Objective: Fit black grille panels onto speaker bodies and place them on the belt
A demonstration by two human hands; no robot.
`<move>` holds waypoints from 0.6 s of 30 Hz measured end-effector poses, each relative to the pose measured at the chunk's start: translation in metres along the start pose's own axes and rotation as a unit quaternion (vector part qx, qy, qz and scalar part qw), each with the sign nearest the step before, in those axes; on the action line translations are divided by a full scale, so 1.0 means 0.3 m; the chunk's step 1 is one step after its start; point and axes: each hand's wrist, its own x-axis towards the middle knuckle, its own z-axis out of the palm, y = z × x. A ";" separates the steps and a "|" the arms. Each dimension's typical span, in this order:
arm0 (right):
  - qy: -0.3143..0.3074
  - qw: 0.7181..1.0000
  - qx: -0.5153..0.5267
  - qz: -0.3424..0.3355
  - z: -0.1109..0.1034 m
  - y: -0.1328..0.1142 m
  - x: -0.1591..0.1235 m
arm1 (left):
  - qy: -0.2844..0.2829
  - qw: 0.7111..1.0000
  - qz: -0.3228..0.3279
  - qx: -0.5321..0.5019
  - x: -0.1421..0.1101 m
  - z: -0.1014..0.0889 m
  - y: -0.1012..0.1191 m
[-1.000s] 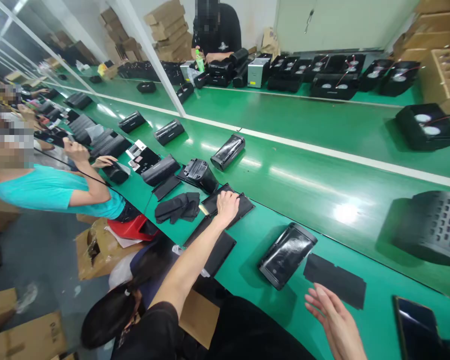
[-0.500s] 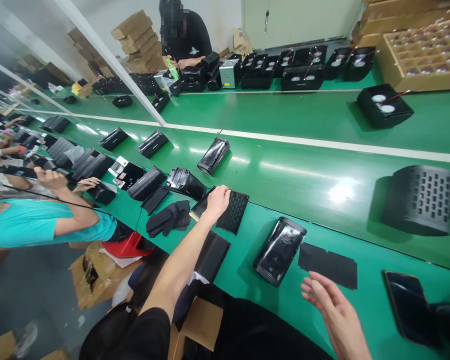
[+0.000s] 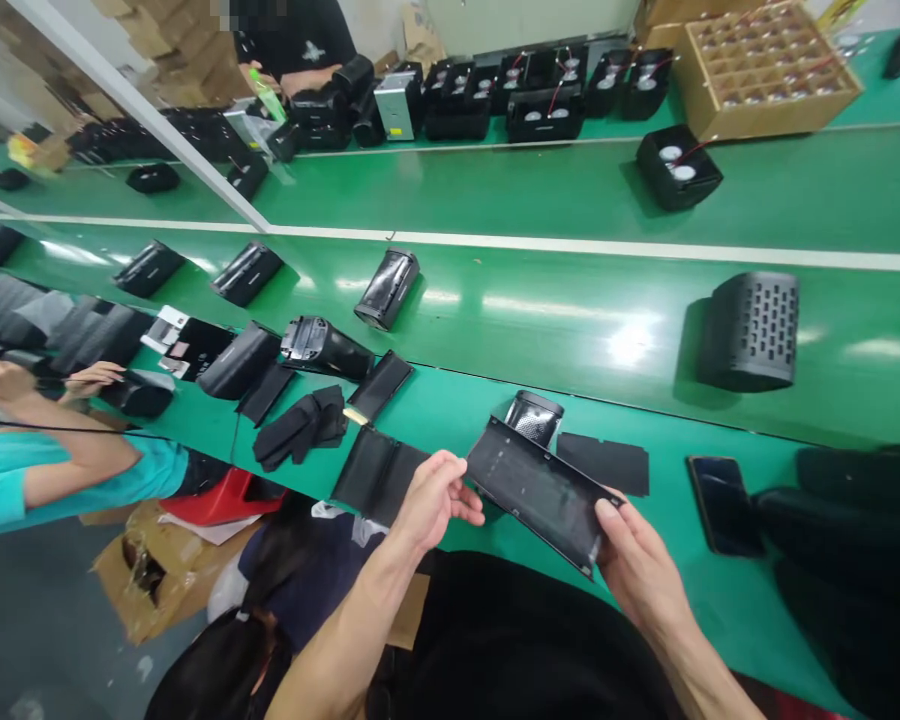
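A black rectangular plastic panel [image 3: 536, 490], its hollow inner side up, is held tilted above the bench between my hands. My right hand [image 3: 641, 555] grips its right end, thumb on top. At the opposite end, my left hand [image 3: 435, 500] pinches the corner with thumb and curled fingers. Behind the panel, partly covered by it, is a glossy black speaker body [image 3: 534, 418] with a perforated patch. A flat black sheet [image 3: 604, 462] lies to the right of that body. Left of my left hand rests a dark panel [image 3: 371, 475].
Black gloves [image 3: 300, 428], another panel [image 3: 382, 385] and a phone [image 3: 724, 505] lie on the bench. Several speaker housings stand on the green conveyor [image 3: 495, 335], one with slots [image 3: 754, 335] at right. Co-workers sit at left and across; a slanted metal post [image 3: 157, 125] rises at left.
My left hand has lifted a panel from the bench and brought it right, towards me. My right hand, previously empty, now grips its other end. The view has shifted to the right.
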 end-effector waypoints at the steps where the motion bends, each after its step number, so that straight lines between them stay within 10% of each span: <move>1: 0.015 1.000 0.008 0.014 -0.016 -0.013 -0.014 | -0.026 1.000 -0.013 0.001 -0.013 -0.004 -0.010; 9: 0.004 0.997 0.011 0.080 -0.098 -0.036 -0.076 | -0.185 0.976 -0.084 0.083 0.027 -0.013 -0.051; 18: -0.041 0.997 -0.016 0.059 -0.118 -0.039 -0.098 | -0.238 0.964 -0.038 0.114 -0.015 -0.028 -0.086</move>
